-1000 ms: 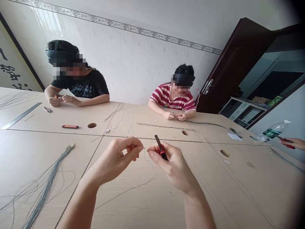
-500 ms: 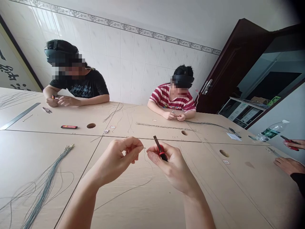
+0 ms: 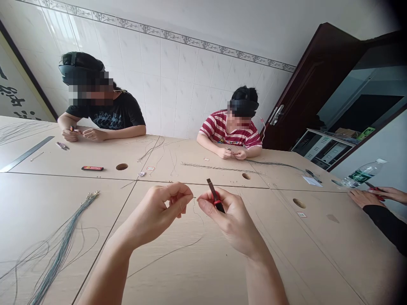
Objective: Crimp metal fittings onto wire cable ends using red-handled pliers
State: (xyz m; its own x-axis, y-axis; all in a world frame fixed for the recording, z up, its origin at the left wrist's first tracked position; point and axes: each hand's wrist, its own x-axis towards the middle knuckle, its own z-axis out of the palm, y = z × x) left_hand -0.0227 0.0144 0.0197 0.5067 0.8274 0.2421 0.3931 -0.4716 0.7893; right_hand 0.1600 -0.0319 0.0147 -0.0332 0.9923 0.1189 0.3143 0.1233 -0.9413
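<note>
My left hand is above the table, thumb and forefinger pinched on the end of a thin dark cord. The cord hangs below the fingertips and seems to trail on across the tabletop. A small gap away, my right hand is closed around a slim tool with a dark flat tip and a red-and-black body. The tip points up and away from me; its exact kind is unclear. Whether the right thumb and forefinger also pinch something is too small to tell.
A bundle of grey-blue cords lies at left. Beyond are a red-and-black object, a metal ruler and table holes. Two people sit opposite. At right are a water bottle and another person's hands.
My hands stay nearly in place, with the cord end still pinched and the tool slightly shifted. At right, another person's hands have come together near the bottle.
</note>
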